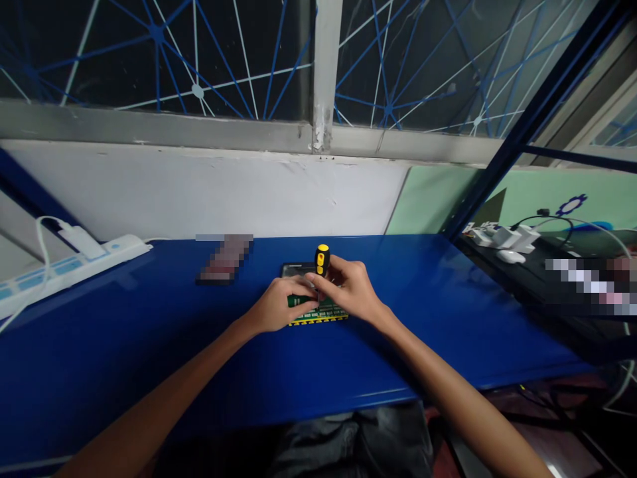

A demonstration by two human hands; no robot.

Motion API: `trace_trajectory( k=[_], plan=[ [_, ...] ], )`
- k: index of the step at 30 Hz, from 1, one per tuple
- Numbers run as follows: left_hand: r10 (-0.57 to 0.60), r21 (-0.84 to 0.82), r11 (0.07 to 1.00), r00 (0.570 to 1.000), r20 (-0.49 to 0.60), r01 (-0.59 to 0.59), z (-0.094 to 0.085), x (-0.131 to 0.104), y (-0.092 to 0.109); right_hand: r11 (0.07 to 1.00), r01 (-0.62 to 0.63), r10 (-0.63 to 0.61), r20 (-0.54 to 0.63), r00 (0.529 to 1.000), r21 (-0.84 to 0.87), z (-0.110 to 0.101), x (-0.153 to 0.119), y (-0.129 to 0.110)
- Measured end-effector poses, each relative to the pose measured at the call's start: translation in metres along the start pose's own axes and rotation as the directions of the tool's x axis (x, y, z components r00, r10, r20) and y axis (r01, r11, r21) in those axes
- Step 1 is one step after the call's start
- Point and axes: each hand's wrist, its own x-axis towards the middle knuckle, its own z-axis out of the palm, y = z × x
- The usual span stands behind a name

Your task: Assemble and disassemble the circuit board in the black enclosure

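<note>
A screwdriver (322,260) with a black and yellow handle stands upright, its yellow end cap on top. My right hand (355,289) grips it from the right, fingers closed around the lower handle. From the left, my left hand (279,304) reaches in with thumb and fingers pinched together close to the screwdriver's lower end; what lies in that pinch is too small to make out. Below both hands lies a green bit set case (326,317) with rows of small pieces and a yellow-black front edge. Its black lid (296,268) shows behind, and my hands hide much of the case.
The case rests on a blue table (223,378). A blurred-out flat object (226,260) lies back left. At the far left is a white power strip (107,255) with a plugged-in charger. White plugs and cables (512,239) sit on a dark surface at right, past a blue post.
</note>
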Motion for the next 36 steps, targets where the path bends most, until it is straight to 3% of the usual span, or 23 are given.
trace_trajectory(
  k=[36],
  plan=[
    [0.048, 0.048, 0.998, 0.999, -0.012, -0.047, -0.0003, 0.0003, 0.0046, 0.999, 0.031, -0.031, 0.004, 1.000, 0.022, -0.0014, -0.0023, -0.0026]
  ],
)
